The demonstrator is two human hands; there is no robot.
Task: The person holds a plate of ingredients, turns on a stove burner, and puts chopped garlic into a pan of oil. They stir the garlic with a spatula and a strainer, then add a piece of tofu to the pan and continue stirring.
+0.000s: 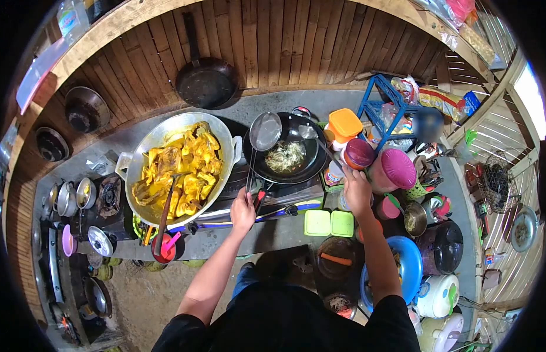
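My left hand (243,211) is closed round the handle of a round mesh strainer (265,131), which is over the left rim of a black wok (308,164). My right hand (356,190) grips the handle of a metal spatula (309,132), its blade over the wok's upper right part. Pale shredded food (285,156) lies in the wok, in what looks like oil. Left of the wok, a large silver pan (142,132) holds yellow pieces of food (196,152) and a long brown-handled ladle (165,220).
A black frying pan (206,83) hangs on the wooden wall. Two green-lidded boxes (317,223) sit at the counter's front edge. At the right are an orange-lidded container (345,123), a pink lid (397,168), a blue rack (390,91) and a blue basin (411,267).
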